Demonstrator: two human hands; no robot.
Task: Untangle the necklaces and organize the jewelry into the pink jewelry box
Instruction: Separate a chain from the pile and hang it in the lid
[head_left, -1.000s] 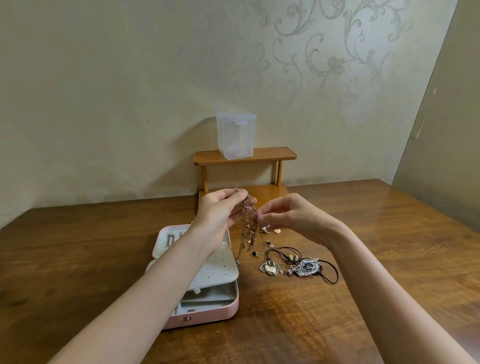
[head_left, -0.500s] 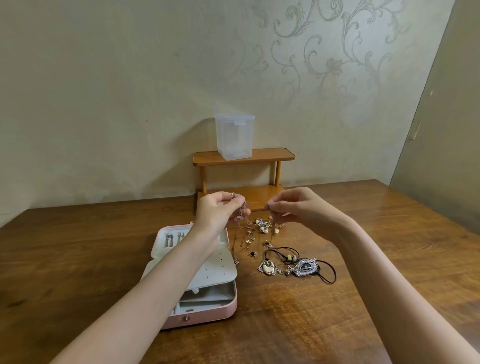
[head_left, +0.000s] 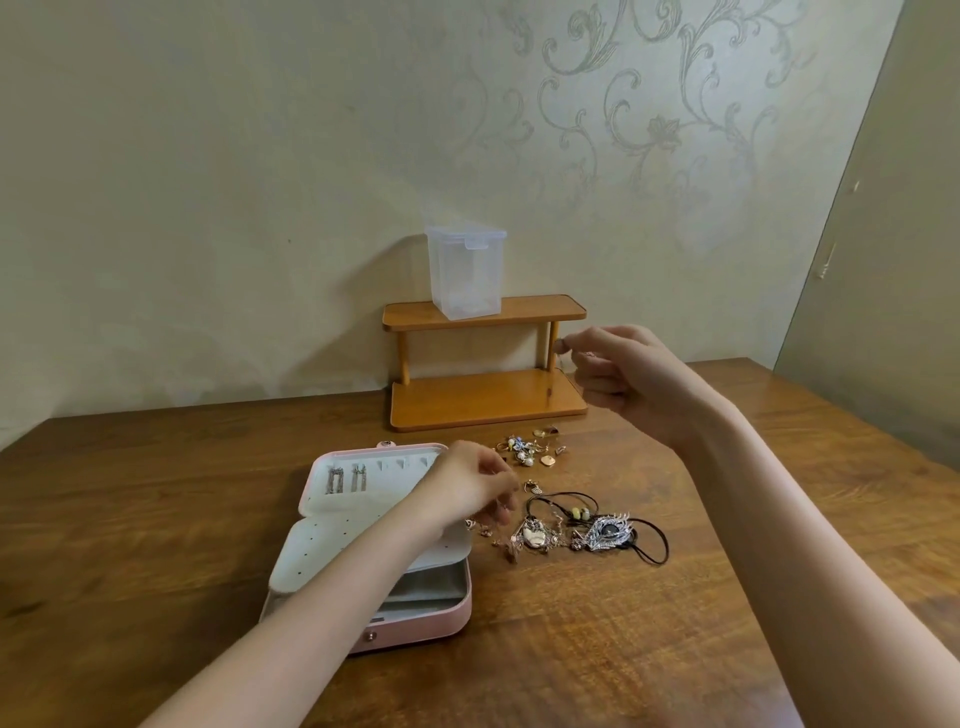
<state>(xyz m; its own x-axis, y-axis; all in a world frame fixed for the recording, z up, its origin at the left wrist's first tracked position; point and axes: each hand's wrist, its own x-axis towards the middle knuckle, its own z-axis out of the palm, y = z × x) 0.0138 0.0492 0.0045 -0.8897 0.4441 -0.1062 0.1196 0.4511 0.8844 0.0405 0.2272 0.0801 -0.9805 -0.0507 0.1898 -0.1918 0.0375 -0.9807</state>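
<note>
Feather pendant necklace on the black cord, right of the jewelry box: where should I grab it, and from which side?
Pinch the black cord where its loop trails off to the right of the silver feather pendant, coming straight down from above. That stretch lies alone on the bare table, while the pendant's left end lies close against the tangled pile, so lifting there would likely drag other pieces along.

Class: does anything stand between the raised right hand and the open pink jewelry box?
Yes. The left forearm and left hand lie across the pink jewelry box, between it and the right hand.

Pink jewelry box (head_left: 415, 626), brown table (head_left: 623, 649)
</note>
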